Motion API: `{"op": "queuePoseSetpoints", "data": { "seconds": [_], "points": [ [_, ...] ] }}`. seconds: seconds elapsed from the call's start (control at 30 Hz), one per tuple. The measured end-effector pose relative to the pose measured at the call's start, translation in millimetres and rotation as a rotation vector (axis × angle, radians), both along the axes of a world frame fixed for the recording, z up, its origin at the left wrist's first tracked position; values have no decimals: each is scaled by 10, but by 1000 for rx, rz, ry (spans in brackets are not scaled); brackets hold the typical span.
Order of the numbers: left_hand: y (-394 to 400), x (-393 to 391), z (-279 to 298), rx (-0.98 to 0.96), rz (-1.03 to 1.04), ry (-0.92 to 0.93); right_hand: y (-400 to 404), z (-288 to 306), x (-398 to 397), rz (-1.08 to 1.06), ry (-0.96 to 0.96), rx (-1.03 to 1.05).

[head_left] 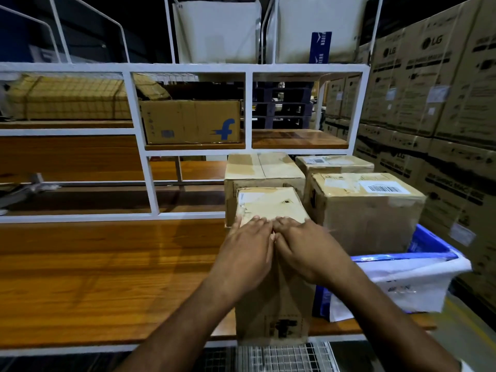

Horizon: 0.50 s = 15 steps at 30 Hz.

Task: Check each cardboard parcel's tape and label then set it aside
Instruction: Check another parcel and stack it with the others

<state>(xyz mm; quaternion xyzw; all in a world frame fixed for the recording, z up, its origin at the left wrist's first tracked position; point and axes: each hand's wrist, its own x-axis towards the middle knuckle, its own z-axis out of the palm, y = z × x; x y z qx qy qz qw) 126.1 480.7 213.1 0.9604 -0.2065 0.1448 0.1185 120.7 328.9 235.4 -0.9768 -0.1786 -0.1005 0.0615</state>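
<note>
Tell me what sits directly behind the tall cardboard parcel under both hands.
A wider taped brown cardboard box stands behind the tall cardboard parcel; its lower front is covered.

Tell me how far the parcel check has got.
In hand: both hands, left hand and right hand, rest flat on the near top edge of the front parcel on the wooden bench. Three more parcels stand behind and beside it, including the barcode-labelled parcel; whether those are checked or waiting cannot be told. The front one is not yet set aside.

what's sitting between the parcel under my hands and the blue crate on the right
The head view shows the barcode-labelled parcel beside the held parcel, behind the blue crate; lower down, a white bag.
</note>
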Motion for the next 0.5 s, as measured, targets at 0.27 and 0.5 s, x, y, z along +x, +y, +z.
{"op": "queuePoseSetpoints", "data": {
  "seconds": [0.27, 0.5],
  "points": [
    [197, -55, -122, -81, -32, -83, -321, -112, -53, 3, -71, 81],
    [342, -52, -241, -72, -56, -142, -469, -498, -33, 128, -130, 610]
  ]
}}
